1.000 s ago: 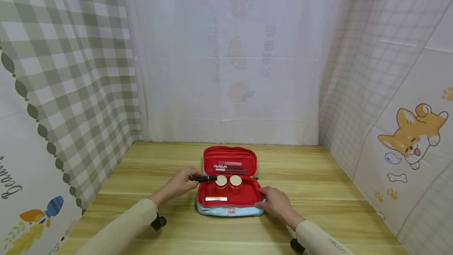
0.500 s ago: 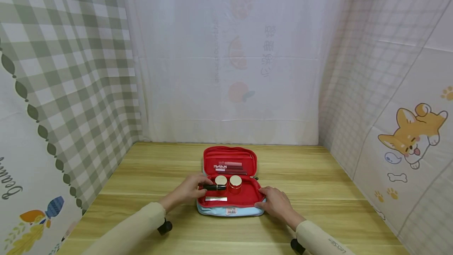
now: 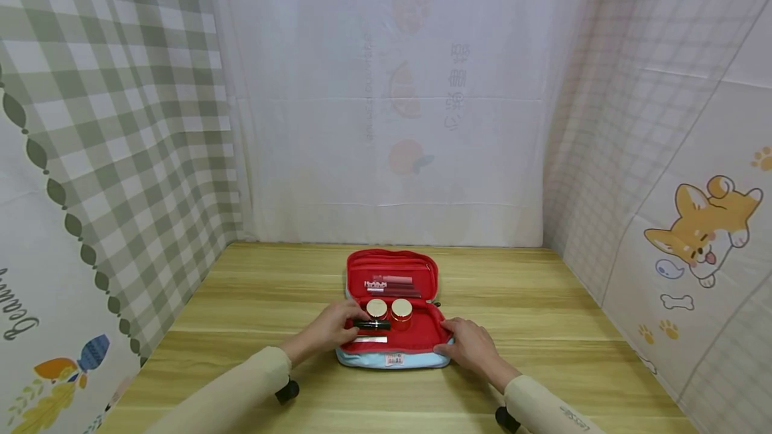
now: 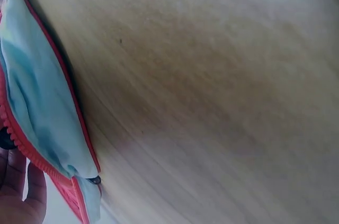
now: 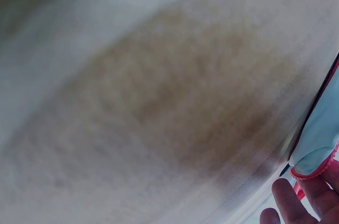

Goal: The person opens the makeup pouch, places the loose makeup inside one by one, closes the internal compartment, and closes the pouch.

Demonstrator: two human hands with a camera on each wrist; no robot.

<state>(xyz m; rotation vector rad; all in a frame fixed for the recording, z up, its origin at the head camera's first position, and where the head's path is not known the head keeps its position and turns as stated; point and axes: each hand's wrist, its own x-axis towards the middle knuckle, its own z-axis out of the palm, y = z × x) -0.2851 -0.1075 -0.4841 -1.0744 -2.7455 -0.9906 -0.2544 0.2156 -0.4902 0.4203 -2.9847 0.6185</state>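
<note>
In the lower left corner shows part of the left hand (image 4: 21,200), its fingers pointing up and cut off by the frame's edge. Just above them, a dark rounded object (image 4: 6,139) lies against the fingers, mostly out of frame. Above and to the right of the fingers stretches a light blue pouch (image 4: 39,97), edged with red zipper teeth (image 4: 25,152) on the fingers' side and red piping (image 4: 68,82) on the far side. A small dark fitting (image 4: 95,180) sits right of the fingers, at the pouch's corner. Farther right spreads the wood-grained table (image 4: 201,102), blurred.
</note>
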